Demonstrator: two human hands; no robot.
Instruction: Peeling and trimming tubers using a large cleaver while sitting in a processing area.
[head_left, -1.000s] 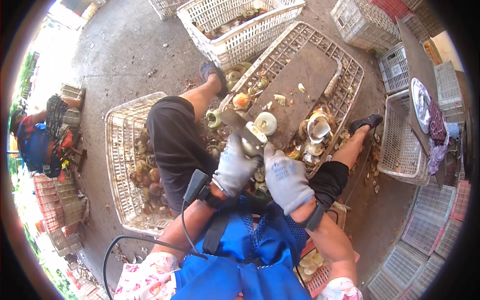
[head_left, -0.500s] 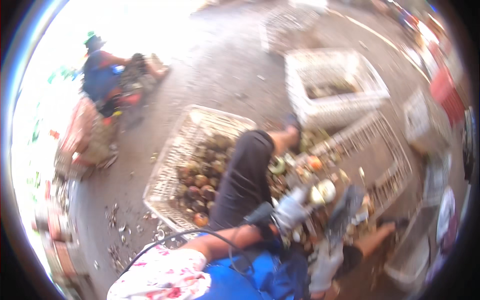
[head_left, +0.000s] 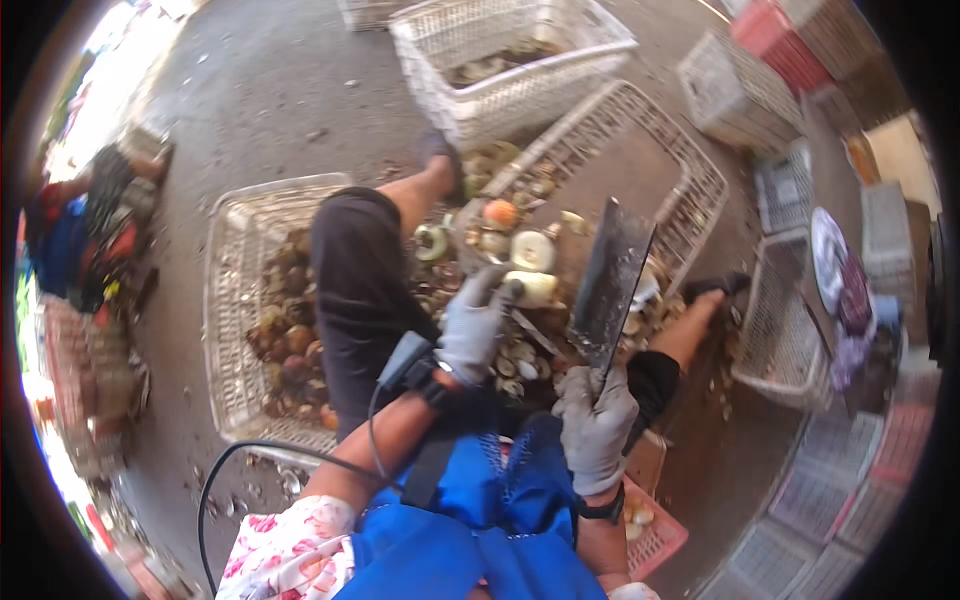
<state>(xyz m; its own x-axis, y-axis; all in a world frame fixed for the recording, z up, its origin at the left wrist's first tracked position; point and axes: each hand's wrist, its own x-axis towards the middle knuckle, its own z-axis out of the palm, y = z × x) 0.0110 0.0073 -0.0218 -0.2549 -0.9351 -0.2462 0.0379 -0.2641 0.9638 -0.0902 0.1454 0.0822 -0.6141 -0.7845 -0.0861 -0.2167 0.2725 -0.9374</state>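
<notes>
My left hand (head_left: 474, 325), in a grey glove, has its fingers curled against the end of a pale peeled chunk (head_left: 535, 289). In my right hand (head_left: 594, 425), also gloved, is the handle of a cleaver (head_left: 612, 285) with a broad dark blade. The blade points away from me, to the right of the chunk and apart from it. Just beyond the chunk stands another pale piece (head_left: 533, 251) with a flat cut top. An orange-brown round piece (head_left: 500, 214) lies farther off, among scraps. Peelings and cut bits (head_left: 516, 360) are heaped below my hands.
By my left leg, a pale crate (head_left: 226, 300) holds many brown round pieces. Ahead are a white crate (head_left: 515, 112) and a crate lying low (head_left: 700, 180). A red basket (head_left: 655, 535) stands near my right arm. More crates line the right. A person (head_left: 75, 240) sits far left.
The view has swung, so the scene sits farther left and higher, and is sharper. The cleaver now appears more upright. Both hands remain near the pale pieces.
</notes>
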